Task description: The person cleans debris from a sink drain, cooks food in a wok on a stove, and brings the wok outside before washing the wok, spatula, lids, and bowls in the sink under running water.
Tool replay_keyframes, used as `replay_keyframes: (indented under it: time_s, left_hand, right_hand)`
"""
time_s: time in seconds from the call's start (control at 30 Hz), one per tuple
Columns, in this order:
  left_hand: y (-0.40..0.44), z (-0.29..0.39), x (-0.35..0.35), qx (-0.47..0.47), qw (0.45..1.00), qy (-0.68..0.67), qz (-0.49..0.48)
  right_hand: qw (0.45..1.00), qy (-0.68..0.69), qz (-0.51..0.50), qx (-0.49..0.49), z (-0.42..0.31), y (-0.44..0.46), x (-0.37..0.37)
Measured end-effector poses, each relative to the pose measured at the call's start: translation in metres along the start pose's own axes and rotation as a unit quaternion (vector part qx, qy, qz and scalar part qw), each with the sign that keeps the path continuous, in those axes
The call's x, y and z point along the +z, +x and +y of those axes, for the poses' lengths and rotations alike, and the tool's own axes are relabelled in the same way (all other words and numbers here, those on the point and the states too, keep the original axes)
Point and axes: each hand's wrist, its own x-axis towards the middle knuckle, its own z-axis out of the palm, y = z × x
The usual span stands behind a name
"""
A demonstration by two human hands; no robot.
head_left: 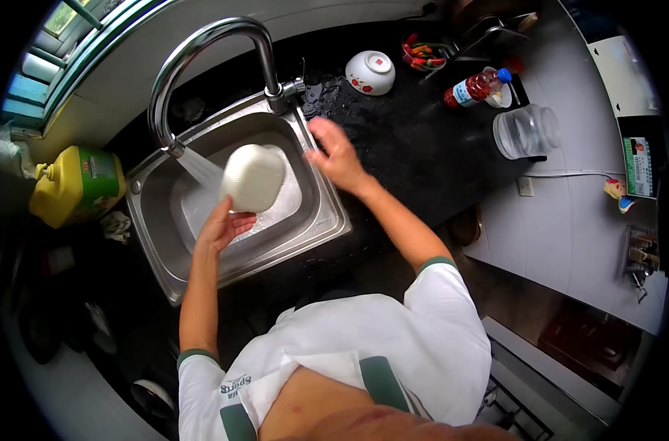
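Note:
My left hand (228, 224) grips the lower edge of a white dish (253, 178), thumb on one side and fingers on the other. Motion smears the dish, so I cannot tell whether it is a bowl or a plate. It is tilted over the steel sink (279, 239), beside the water stream (202, 167) running from the curved tap (162, 88). Just past the sink's right rim, my right hand (337, 156) is raised and slightly blurred, with fingers apart and nothing in them.
An overturned white floral bowl (369, 73) sits on the wet black counter (415, 147). Farther right are red peppers (425, 55), a blue-capped bottle (475, 88) and a clear jar (525, 132). A yellow jug (77, 184) stands left of the sink.

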Motion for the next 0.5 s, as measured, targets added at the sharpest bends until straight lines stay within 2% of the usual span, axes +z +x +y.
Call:
replay_keyframes:
  time_s: [0.03, 0.07, 0.13, 0.17, 0.23, 0.27, 0.33, 0.37, 0.5]
  left_hand:
    - [0.002, -0.002, -0.006, -0.052, 0.986, -0.154, -0.026]
    - [-0.001, 0.000, -0.006, -0.049, 0.987, -0.153, -0.028]
    - [-0.014, 0.006, -0.007, 0.046, 0.966, -0.254, -0.015]
    - [-0.011, -0.002, -0.017, 0.023, 0.970, -0.240, -0.005]
    - [-0.018, -0.007, -0.016, 0.022, 0.969, -0.244, 0.016]
    - [-0.019, -0.006, -0.017, 0.020, 0.970, -0.241, 0.034]
    - [-0.024, -0.008, -0.019, 0.011, 0.972, -0.231, 0.032]
    - [-0.027, -0.011, -0.019, 0.001, 0.975, -0.222, 0.026]
    - [-0.035, -0.011, -0.015, -0.014, 0.977, -0.212, 0.032]
  right_hand:
    - [0.999, -0.019, 0.037, 0.012, 0.017, 0.010, -0.011]
    - [0.995, 0.005, 0.058, 0.087, 0.040, 0.016, -0.020]
    - [0.979, -0.030, 0.105, 0.173, 0.081, 0.032, -0.039]
    - [0.977, -0.089, 0.095, 0.170, 0.109, 0.040, -0.046]
    - [0.969, -0.121, 0.073, 0.204, 0.138, 0.058, -0.057]
    - [0.964, -0.126, 0.072, 0.222, 0.145, 0.067, -0.059]
    - [0.965, -0.135, 0.113, 0.194, 0.152, 0.078, -0.054]
    - [0.961, -0.165, 0.091, 0.203, 0.154, 0.081, -0.053]
    - [0.974, -0.101, 0.055, 0.194, 0.151, 0.077, -0.049]
